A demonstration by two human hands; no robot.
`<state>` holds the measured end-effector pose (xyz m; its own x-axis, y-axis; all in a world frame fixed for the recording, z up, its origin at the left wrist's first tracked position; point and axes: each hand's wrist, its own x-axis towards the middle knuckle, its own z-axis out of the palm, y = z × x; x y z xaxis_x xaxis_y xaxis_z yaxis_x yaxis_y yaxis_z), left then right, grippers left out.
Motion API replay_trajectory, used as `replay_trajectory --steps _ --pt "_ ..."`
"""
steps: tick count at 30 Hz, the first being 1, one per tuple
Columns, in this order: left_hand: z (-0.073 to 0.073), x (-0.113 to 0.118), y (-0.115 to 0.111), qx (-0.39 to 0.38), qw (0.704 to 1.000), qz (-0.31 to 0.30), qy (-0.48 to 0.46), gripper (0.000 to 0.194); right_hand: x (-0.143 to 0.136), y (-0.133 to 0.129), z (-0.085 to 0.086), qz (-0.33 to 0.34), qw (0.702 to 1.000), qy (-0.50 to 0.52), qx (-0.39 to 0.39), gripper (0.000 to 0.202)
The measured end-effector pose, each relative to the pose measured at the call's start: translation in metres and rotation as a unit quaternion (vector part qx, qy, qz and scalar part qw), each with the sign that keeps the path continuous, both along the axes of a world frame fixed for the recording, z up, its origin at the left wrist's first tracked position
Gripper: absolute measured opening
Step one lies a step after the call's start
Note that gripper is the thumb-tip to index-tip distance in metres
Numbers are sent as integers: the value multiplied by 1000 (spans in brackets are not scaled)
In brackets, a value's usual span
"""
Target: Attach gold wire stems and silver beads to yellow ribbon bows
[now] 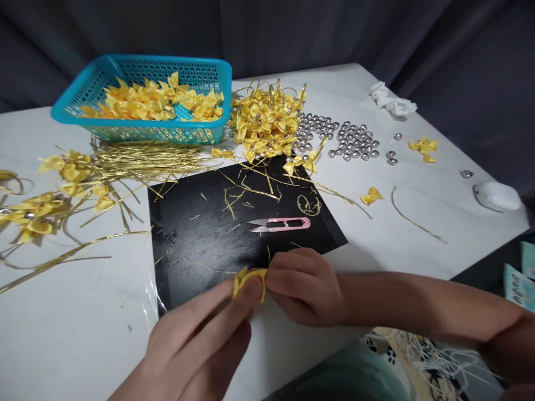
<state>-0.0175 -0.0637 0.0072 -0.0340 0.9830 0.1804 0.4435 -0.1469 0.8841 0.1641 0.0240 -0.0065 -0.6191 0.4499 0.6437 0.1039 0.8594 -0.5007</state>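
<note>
At the far left of the counter (62,312) lie loose gold strings (54,259) and a few yellow bows. Behind them a blue basket (142,131) holds more bows, with a bundle of gold strings (146,159) just in front of it. In the middle a black mat (200,234) carries string scraps and pink snips (280,224), their long axis running left to right, blades pointing left.

At the mat's near edge both hands meet on one yellow ribbon bow (249,281). The left hand (200,345) comes up from below, fingers pinched shut on the bow's left side; the right hand (303,287) comes in from the right, fingers closed on its other side. The snips lie just beyond the right hand, which is the nearer one. Further right are silver beads (351,142), a white cloth (393,103) and bare counter toward the edge.
</note>
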Motion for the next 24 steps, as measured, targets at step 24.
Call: replay_trajectory --steps 24 --pt "-2 26 58 -250 930 40 -266 26 -1 17 -7 -74 967 -210 -125 20"
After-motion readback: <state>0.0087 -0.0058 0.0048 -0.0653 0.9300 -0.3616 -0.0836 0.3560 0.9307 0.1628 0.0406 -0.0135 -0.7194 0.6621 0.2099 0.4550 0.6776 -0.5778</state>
